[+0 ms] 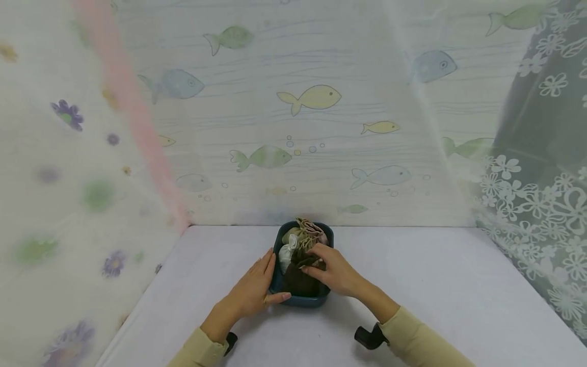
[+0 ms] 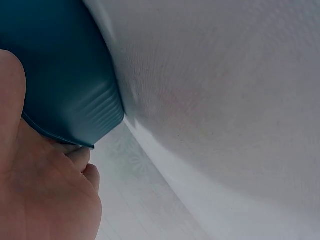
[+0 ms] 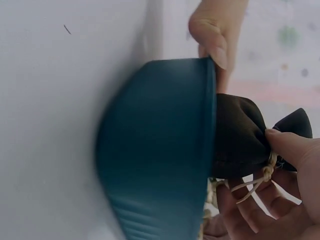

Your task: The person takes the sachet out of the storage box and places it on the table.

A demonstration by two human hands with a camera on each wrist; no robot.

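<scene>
A dark teal plastic tub (image 1: pixel 306 302) stands on the white table, holding several small cloth drawstring pouches. My right hand (image 1: pixel 338 272) pinches the gathered neck of a dark brown pouch (image 3: pixel 237 135) at the tub's near end. In the right wrist view, its tied cream cord (image 3: pixel 268 172) hangs by the fingers, and the pouch bulges above the rim. My left hand (image 1: pixel 251 289) rests along the tub's left side, fingers extended, thumb at the front rim. Behind the brown pouch lie a shiny white pouch (image 1: pixel 285 256) and an olive-green one (image 1: pixel 290 235); others are partly covered.
The white tabletop (image 1: pixel 412 285) extends around the tub. A fish-patterned curtain (image 1: pixel 316 127) hangs behind its far edge, with a flowered sheet (image 1: pixel 69 204) on the left and lace (image 1: pixel 550 219) on the right. Black wrist cameras (image 1: pixel 369 337) sit below my wrists.
</scene>
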